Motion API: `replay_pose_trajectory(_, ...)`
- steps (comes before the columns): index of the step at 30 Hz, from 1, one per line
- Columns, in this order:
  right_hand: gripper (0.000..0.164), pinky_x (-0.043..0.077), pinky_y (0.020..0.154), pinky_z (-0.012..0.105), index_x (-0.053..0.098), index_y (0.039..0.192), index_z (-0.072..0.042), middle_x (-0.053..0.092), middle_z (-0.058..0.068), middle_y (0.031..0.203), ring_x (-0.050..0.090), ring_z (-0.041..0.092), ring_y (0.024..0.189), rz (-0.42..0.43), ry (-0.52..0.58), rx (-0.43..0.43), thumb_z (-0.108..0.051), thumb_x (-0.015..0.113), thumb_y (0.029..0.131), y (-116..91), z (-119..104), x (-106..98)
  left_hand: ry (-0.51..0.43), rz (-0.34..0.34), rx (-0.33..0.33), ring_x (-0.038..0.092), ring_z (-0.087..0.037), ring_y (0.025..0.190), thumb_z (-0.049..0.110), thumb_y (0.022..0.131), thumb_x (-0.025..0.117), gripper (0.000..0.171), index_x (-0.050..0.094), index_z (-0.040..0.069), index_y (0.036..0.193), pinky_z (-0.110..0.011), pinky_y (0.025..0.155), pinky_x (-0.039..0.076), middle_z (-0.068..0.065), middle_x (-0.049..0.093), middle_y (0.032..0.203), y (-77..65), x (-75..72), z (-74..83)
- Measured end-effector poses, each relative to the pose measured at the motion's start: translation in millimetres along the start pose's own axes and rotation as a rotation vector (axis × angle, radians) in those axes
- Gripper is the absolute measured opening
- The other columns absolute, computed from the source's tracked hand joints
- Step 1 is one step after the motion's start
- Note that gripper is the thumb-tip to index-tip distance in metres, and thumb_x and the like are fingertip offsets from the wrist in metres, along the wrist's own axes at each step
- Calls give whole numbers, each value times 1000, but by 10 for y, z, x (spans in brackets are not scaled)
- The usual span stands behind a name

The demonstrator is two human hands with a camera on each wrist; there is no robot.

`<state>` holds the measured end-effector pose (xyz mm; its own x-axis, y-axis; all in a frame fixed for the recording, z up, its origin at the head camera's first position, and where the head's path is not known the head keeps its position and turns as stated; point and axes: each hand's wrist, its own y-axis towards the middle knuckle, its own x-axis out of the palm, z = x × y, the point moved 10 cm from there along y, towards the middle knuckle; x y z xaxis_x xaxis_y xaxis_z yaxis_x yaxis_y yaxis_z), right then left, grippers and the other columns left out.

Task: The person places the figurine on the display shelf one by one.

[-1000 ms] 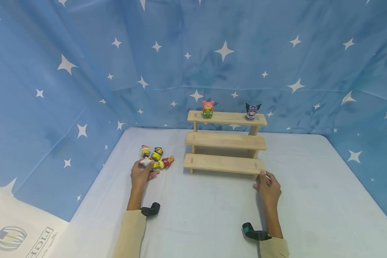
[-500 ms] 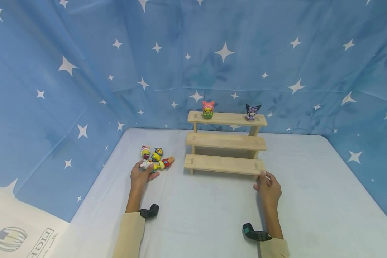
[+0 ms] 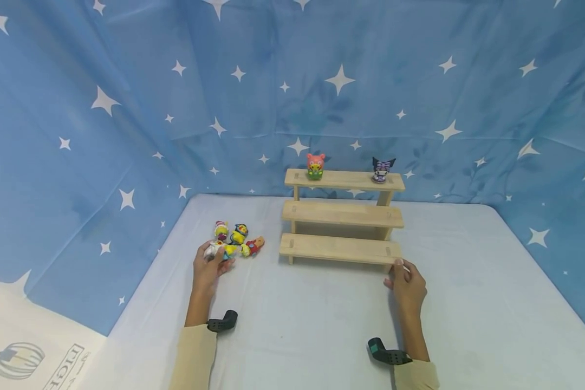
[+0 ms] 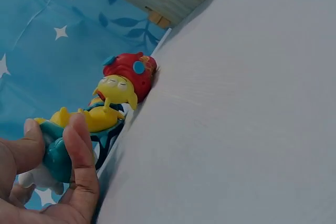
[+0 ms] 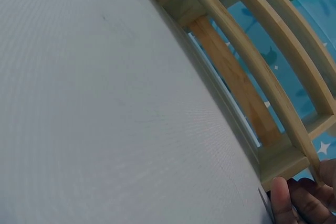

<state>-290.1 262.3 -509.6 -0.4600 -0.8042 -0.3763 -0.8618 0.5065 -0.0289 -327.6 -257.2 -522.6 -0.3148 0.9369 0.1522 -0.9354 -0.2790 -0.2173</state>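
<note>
With thumb and fingers my left hand [image 3: 206, 275] pinches a small white, teal and yellow figurine [image 3: 230, 249]; in the left wrist view its teal part [image 4: 56, 160] shows between the fingertips. Close beside it on the table lie a yellow figurine with a red hood [image 3: 255, 245], a yellow one with blue trim [image 3: 239, 234] and one with a pink-and-white top [image 3: 221, 229]. My right hand [image 3: 408, 290] grips the front right corner of a three-step wooden display shelf [image 3: 341, 247], thumb at the lowest board's end, fingers by its leg [image 5: 286, 167].
On the top step stand a pink-hooded figurine [image 3: 315, 167] at the left and a black-and-purple figurine [image 3: 382, 169] at the right. A white cloth covers the table [image 3: 292, 325]. Blue star-patterned curtain [image 3: 244, 108] hangs behind and along the sides.
My left hand has drawn slightly left and toward me with the white figurine, opening a gap to the red-hooded one. My right hand keeps its grip on the shelf corner.
</note>
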Motion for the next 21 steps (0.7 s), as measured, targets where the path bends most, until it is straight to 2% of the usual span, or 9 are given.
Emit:
replay_pose_trajectory(5,61,47,55,7,47,141,-3,62,27,125,58,-9,51,3,10,-2,-50,38,103,1,-3,2,-111,-6,-33,62,-8,84,30,100,52,59,25,30,152,-18,76,53,-4,45,121,-16,-2,24)
replay_pose_trajectory(10,61,46,56,6,48,140,-3,63,27,124,58,-9,51,2,5,-13,-49,38,103,10,-11,-1,-266,-57,-82,56,-10,88,36,100,49,60,21,34,153,-17,75,49,1,40,123,-40,65,69)
replay_pose_trajectory(17,60,45,56,6,47,141,-2,63,27,123,58,-9,51,-1,-3,-2,-49,37,103,5,-16,-12,-363,-56,-61,38,-8,69,44,96,56,64,21,25,146,-18,60,36,3,36,114,8,118,111)
replay_pose_trajectory(21,59,45,56,6,47,141,-3,63,28,122,59,-7,51,2,-4,5,-48,37,103,-5,-10,-8,-395,-32,-89,34,-7,65,40,96,60,65,18,20,142,-19,57,33,3,37,116,11,124,99)
